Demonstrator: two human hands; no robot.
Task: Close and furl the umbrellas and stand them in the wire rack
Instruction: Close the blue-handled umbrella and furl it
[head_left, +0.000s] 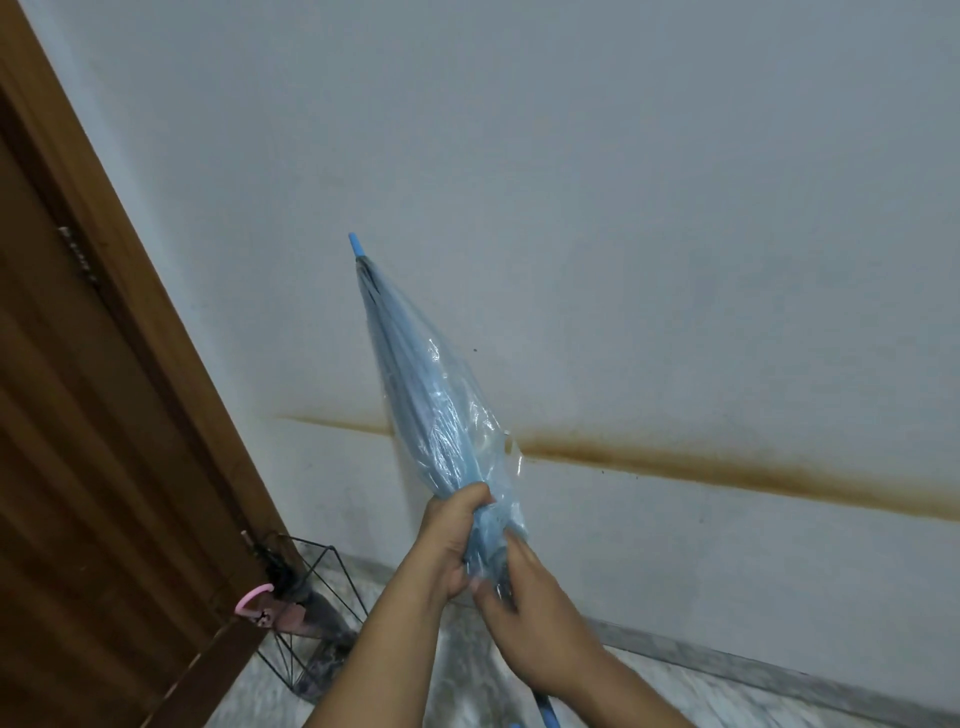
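A closed light-blue see-through umbrella (426, 395) points up and left, its blue tip near the wall. My left hand (452, 540) is wrapped around the bunched lower end of the canopy. My right hand (524, 618) grips the same bunched plastic just below, fingers pressed on the folds. The blue shaft (548, 712) runs down past my right wrist and out of the frame. A black wire rack (322, 566) stands on the floor at the lower left, beside the door, with a furled umbrella with a pink hooked handle (254, 603) standing in it.
A brown wooden door (88, 415) fills the left side. A pale wall (675, 208) with a rusty horizontal stain lies straight ahead. Marbled floor tiles (701, 696) and a grey skirting run along the bottom.
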